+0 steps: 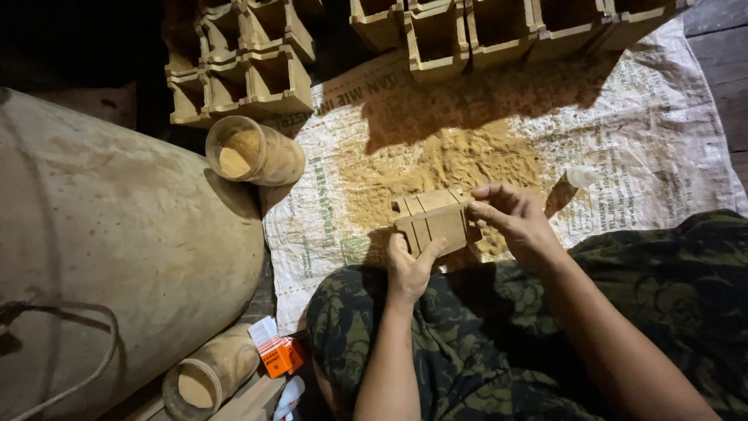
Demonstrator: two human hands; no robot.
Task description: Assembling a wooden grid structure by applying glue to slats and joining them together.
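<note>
Wooden box point(433, 221) gripped by left hand point(411, 267); right hand point(514, 221) pinches its edge.

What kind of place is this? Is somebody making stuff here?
Probably a small home woodworking spot on the floor. Sawdust lies piled on a woven sack sheet, rows of open wooden boxes stand behind, and both hands hold a small wooden box.

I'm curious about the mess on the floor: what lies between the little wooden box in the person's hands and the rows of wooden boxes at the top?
In the head view, a heap of loose sawdust on a printed woven sack lies between the held box and the rows of boxes.
</note>
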